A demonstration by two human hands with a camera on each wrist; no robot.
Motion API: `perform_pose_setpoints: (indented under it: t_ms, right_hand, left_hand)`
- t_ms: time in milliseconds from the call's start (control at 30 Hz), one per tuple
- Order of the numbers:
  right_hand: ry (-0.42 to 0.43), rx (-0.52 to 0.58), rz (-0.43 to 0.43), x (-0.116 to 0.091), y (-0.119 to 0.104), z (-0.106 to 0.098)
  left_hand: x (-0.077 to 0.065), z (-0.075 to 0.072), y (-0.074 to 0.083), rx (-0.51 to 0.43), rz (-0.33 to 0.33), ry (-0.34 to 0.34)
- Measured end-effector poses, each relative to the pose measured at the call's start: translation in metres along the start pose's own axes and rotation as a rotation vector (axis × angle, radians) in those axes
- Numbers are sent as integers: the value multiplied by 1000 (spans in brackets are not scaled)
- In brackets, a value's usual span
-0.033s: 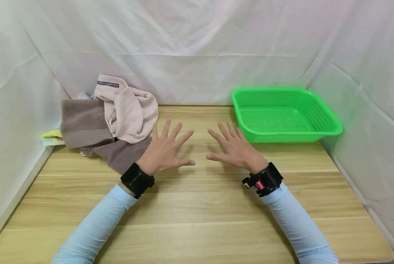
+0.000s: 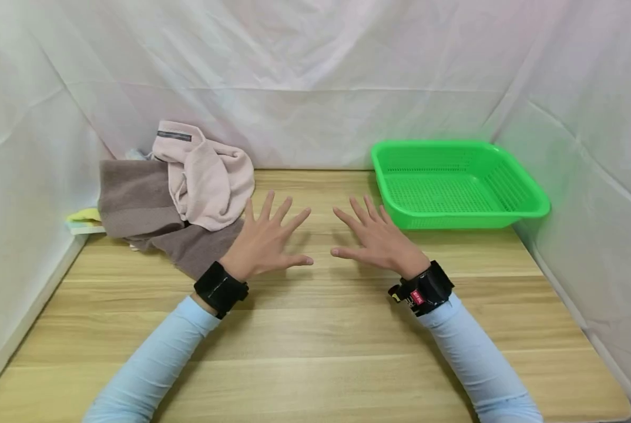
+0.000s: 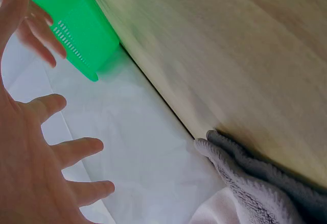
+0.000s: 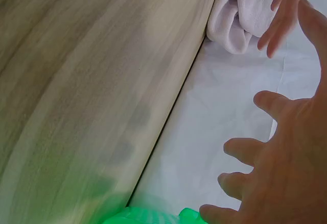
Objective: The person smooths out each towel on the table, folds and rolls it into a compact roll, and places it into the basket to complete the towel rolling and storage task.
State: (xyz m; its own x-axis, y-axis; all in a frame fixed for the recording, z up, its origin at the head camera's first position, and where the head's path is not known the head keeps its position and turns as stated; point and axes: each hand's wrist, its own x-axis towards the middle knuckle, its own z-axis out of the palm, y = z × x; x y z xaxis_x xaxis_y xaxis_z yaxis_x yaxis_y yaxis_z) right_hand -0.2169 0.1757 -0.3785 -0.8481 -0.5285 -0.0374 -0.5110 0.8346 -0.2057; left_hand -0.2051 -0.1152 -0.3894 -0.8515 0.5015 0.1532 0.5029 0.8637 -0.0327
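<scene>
My left hand (image 2: 262,244) is held over the table with its fingers straight and spread, and nothing is in it. Just to its left lies a loose pile of a brown towel (image 2: 136,197) and a pale pink cloth (image 2: 212,182) with a dark stripe at one corner. My right hand (image 2: 381,244), equally spread and holding nothing, hovers near the front left corner of a green plastic basket (image 2: 466,220). The basket has perforated sides and nothing inside. In the left wrist view the towel's folded edge (image 3: 255,183) shows beyond the fingers.
A small yellow and white item (image 2: 85,220) pokes out at the pile's left, mostly hidden by the towel. Behind the pile, a bit of pale blue material (image 2: 136,154) shows. White sheeting (image 2: 310,88) hangs around the back and both sides of the wooden table (image 2: 315,352).
</scene>
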Motion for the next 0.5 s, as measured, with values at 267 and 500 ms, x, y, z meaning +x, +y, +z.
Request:
perform_pose_setpoints:
  t_ms: [267,500]
  right_hand:
    - [2,-16,-14,2,0,-3]
    - [2,-5,-34,3,0,-1]
  left_hand:
    - [1,-8,-2,16,-14,25]
    - [1,-9,-4,17,-22,20]
